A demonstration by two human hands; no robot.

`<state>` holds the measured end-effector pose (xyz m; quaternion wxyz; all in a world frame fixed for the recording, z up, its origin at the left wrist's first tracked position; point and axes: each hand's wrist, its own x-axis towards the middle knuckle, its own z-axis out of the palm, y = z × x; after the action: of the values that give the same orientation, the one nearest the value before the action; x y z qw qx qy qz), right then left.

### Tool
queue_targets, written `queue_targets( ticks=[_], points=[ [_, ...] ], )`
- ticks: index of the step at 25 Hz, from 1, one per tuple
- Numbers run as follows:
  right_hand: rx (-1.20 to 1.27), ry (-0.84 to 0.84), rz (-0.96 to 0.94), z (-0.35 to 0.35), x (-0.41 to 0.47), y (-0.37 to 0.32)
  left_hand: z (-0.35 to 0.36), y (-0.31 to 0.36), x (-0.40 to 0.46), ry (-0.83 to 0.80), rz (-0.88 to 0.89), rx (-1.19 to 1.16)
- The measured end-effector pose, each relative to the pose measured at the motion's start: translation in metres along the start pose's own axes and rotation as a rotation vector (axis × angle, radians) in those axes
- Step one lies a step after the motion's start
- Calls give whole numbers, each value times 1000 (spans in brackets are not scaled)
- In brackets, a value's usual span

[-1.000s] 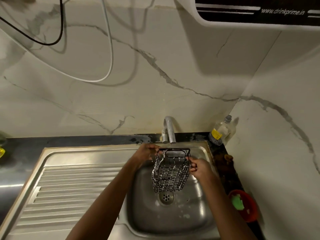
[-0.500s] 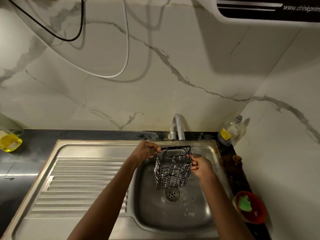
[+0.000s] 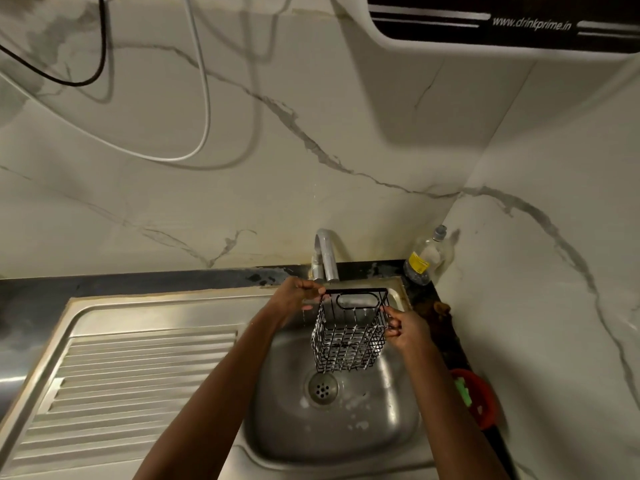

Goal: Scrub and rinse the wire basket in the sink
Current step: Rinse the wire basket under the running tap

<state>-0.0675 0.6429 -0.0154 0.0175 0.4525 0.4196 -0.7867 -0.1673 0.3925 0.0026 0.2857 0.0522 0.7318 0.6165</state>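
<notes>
- Marble-patterned wall panels (image 3: 346, 133) rose behind a dark counter (image 3: 138, 282), with a white cable (image 3: 206, 109) and a black cable (image 3: 102, 46) hanging across them.
- A dark appliance (image 3: 502, 26) with a printed web address was mounted at the upper right.
- Set into the counter was a steel sink (image 3: 277, 427), its ribbed drainboard (image 3: 121, 393) on the left and the bowl on the right, with white suds scattered near the drain (image 3: 322, 389).
- The wire basket (image 3: 349, 332), black and flecked with suds, was held upright in the air over the bowl, just below the spout of the grey tap (image 3: 327, 254) and above the drain.
- The left hand (image 3: 298, 294) held the basket's upper left rim, its fingers curled onto the top edge.
- The right hand (image 3: 407, 325) pinched the wires of the basket's right side, fingers closed on them.
- A clear bottle (image 3: 427, 256) with a yellow label stood in the corner to the right of the tap.
- A red bowl (image 3: 485, 403) holding a green scrubber (image 3: 464, 391) sat on the counter to the right of the sink.
</notes>
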Motion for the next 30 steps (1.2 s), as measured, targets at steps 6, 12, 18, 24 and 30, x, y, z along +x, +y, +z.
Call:
queue_targets(
  ticks=[6, 12, 18, 24, 30],
  points=[
    [39, 9, 9, -13, 10, -6, 5, 17, 1, -36, 26, 133],
    [10, -109, 32, 7, 0, -2, -18, 11, -10, -6, 72, 180],
    [-94, -195, 81, 41, -3, 20, -42, 1, -34, 90, 47, 142],
    [-198, -233, 54, 65, -12, 28, -45, 7, -36, -44, 32, 305],
    [-448, -125, -66, 90, -17, 6, -14, 10, -33, -72, -10, 146]
  ],
)
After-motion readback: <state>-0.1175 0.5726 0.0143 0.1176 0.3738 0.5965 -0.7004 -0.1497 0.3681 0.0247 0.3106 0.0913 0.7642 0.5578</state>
